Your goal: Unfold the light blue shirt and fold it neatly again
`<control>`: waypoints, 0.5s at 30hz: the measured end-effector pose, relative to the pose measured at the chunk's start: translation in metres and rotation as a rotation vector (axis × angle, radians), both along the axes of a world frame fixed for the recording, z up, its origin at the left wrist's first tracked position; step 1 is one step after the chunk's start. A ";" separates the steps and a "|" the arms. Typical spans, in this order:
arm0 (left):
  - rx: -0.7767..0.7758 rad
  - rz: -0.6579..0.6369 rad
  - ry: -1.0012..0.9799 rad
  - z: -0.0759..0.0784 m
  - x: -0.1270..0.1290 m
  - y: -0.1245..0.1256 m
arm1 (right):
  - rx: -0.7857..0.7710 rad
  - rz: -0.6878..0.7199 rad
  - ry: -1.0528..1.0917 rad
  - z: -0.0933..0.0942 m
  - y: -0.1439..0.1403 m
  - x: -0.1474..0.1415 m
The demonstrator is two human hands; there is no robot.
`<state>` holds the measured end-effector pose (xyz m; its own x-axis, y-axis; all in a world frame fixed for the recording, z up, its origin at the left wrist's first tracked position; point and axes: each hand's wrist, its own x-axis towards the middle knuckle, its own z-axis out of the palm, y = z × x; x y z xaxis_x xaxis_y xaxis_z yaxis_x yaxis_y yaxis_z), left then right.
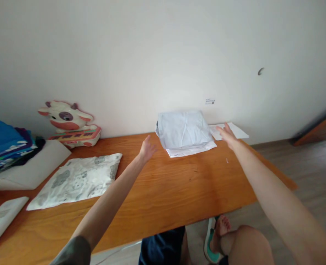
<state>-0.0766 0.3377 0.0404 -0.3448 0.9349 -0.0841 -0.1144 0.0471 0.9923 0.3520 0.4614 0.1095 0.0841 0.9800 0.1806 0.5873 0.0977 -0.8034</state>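
Note:
A folded pale blue-grey cloth point(183, 129) lies at the back of the wooden table, close to the wall. White sheets that look like paper show under its front edge. My left hand point(147, 149) reaches forward just left of this bundle, fingers apart and nothing in it. On the other side, my right hand point(228, 136) is held out with thumb and fingers spread, also holding nothing. It is over or near a white paper point(238, 131) at the table's right end. Both hands appear apart from the cloth.
To the left, a white printed pillow point(81, 178) lies flat beside a white box point(41, 165) topped with folded clothes point(5, 147). A cow-shaped toy keyboard point(74, 136) stands against the wall. A white object point(5, 219) sits front left on the wooden table point(179, 191).

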 end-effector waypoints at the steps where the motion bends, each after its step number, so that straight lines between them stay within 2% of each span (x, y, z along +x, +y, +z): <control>1: -0.025 0.041 0.000 -0.024 -0.008 -0.014 | -0.004 -0.009 -0.024 -0.029 -0.008 0.004; 3: -0.024 0.100 0.007 -0.065 -0.021 -0.048 | -0.020 0.023 -0.077 -0.088 -0.031 0.014; 4: 0.012 0.105 0.015 -0.080 -0.024 -0.064 | -0.019 0.042 -0.138 -0.115 -0.044 0.017; 5: 0.058 0.092 0.027 -0.091 -0.025 -0.078 | 0.005 0.054 -0.251 -0.137 -0.057 0.020; 7: 0.127 0.033 0.073 -0.099 -0.024 -0.096 | 0.071 0.057 -0.465 -0.168 -0.078 0.023; 10: 0.089 -0.033 0.187 -0.097 -0.021 -0.098 | 0.125 0.019 -0.624 -0.183 -0.092 0.021; 13: 0.100 -0.010 0.226 -0.103 -0.026 -0.091 | 0.124 0.025 -0.668 -0.185 -0.089 0.019; 15: 0.150 0.015 0.180 -0.109 -0.032 -0.089 | 0.112 0.040 -0.681 -0.186 -0.087 0.020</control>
